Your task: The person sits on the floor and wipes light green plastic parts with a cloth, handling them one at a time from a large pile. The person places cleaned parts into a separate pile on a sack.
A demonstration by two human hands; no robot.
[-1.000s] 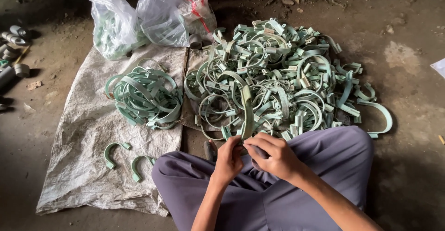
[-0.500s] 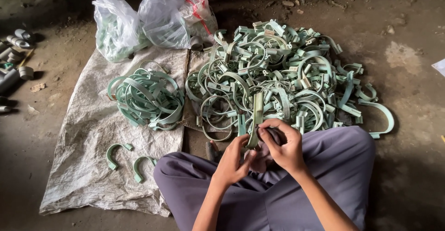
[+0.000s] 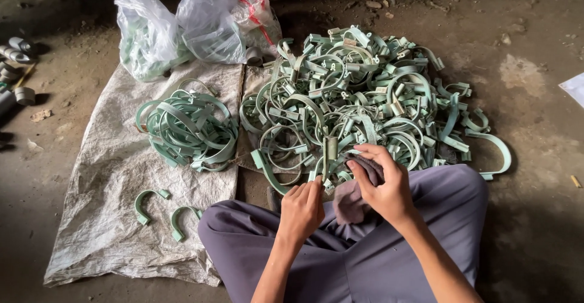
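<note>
Both hands worked one green clamp (image 3: 330,151): left hand (image 3: 302,208) pinched its lower end, right hand (image 3: 382,184) gripped a grey rag (image 3: 353,198) beside it, best wiped slowly along the strip.

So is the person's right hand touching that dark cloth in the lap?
Touching. The head view shows the right hand with its fingers closed over the dark cloth, pressing it against the green clamp that stands up between the hands.

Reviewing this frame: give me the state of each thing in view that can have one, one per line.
Left hand: pinching the lower end of the green clamp strip.
Right hand: pressing a dark cloth against the strip.
Green clamp strip: held upright between both hands.
Large clamp pile: loose, tangled.
Small clamp pile: nested on the sack.
Plastic bags: filled, slumped.
</note>
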